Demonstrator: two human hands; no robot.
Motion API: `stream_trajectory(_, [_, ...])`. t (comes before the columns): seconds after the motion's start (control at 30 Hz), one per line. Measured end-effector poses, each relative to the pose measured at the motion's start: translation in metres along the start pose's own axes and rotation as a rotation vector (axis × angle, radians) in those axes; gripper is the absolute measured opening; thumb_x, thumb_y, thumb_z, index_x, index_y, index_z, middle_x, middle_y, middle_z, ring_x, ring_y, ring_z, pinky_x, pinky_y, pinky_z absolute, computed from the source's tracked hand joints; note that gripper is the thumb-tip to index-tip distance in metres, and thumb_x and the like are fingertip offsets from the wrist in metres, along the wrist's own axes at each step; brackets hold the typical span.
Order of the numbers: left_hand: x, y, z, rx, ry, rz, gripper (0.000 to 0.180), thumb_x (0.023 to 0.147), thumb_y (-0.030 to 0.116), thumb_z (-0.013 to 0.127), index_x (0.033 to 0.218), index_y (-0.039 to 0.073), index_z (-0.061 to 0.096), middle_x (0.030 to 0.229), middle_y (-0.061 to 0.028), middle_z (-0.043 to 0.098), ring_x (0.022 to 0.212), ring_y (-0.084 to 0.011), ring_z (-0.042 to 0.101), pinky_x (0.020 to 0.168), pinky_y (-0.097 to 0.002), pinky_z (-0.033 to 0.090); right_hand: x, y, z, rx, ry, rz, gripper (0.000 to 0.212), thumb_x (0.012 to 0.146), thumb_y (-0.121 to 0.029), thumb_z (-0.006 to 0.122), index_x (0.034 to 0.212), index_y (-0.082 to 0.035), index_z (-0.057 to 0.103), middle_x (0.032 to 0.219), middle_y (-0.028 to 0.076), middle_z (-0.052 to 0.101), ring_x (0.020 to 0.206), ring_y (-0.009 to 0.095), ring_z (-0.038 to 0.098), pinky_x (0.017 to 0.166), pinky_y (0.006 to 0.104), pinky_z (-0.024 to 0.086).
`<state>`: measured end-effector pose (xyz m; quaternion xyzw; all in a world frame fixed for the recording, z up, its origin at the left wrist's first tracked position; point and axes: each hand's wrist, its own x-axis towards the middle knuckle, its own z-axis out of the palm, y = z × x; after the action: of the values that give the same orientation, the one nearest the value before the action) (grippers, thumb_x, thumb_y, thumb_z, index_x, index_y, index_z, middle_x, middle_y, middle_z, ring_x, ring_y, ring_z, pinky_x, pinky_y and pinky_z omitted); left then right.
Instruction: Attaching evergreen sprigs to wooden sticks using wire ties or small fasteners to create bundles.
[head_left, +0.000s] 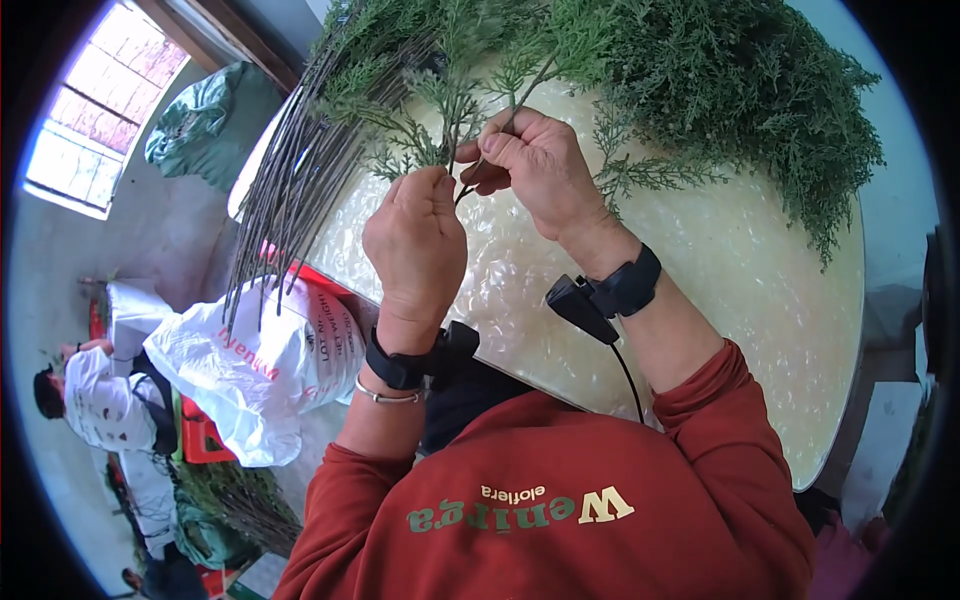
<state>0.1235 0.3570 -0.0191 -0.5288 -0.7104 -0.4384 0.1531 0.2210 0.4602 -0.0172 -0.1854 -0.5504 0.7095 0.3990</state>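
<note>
Over the table's near-left part, my two hands almost meet around green conifer foliage. My left hand is closed, its fingers pinching the base of a leafy sprig that points away from me. Close beside it on the right, my right hand pinches a thin brown stem between thumb and fingers. The stem slants up to the far right, with green needles at its tip, and its lower end shows between the hands. Whether the sprig and the stem are joined is hidden by my fingers.
A heap of conifer branches covers the far right of the pearly table. Several long bare stems overhang its left edge, above a white plastic bag. Another person is at far left. A cable hangs by my right wrist.
</note>
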Motion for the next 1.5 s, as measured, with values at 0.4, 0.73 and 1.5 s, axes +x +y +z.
stream_trajectory(0.4, [0.010, -0.011, -0.006, -0.101, -0.232, -0.244, 0.014, 0.082, 0.010, 0.057, 0.080, -0.003, 0.060, 0.064, -0.0086, 0.060, 0.056, -0.0108, 0.054, 0.052, -0.0256, 0.041, -0.002, 0.007, 0.005, -0.119, -0.096, -0.076, 0.009, 0.087, -0.009, 0.050, 0.081, -0.004, 0.055, 0.088, 0.009, 0.064, 0.076, 0.011, 0.059, 0.057, 0.0221, 0.048])
stream_trajectory(0.73, [0.007, -0.017, -0.008, -0.558, -0.321, -0.473, 0.013, 0.085, 0.010, 0.053, 0.079, -0.001, 0.056, 0.067, -0.0102, 0.062, 0.056, -0.0167, 0.058, 0.052, -0.0276, 0.044, 0.000, 0.000, 0.010, -0.130, -0.066, -0.101, 0.008, 0.085, -0.007, 0.051, 0.080, -0.004, 0.057, 0.087, 0.008, 0.065, 0.069, 0.008, 0.057, 0.051, 0.0206, 0.045])
stream_trajectory(1.5, [0.042, -0.028, -0.038, -0.617, -0.055, -0.404, 0.014, 0.083, 0.011, 0.061, 0.076, 0.001, 0.055, 0.062, -0.0049, 0.059, 0.044, -0.0057, 0.047, 0.041, -0.0181, 0.036, 0.001, -0.074, -0.122, -1.479, -0.220, -0.066, 0.017, 0.067, -0.001, 0.054, 0.080, -0.005, 0.063, 0.070, 0.007, 0.060, 0.061, 0.019, 0.056, 0.058, 0.0282, 0.045])
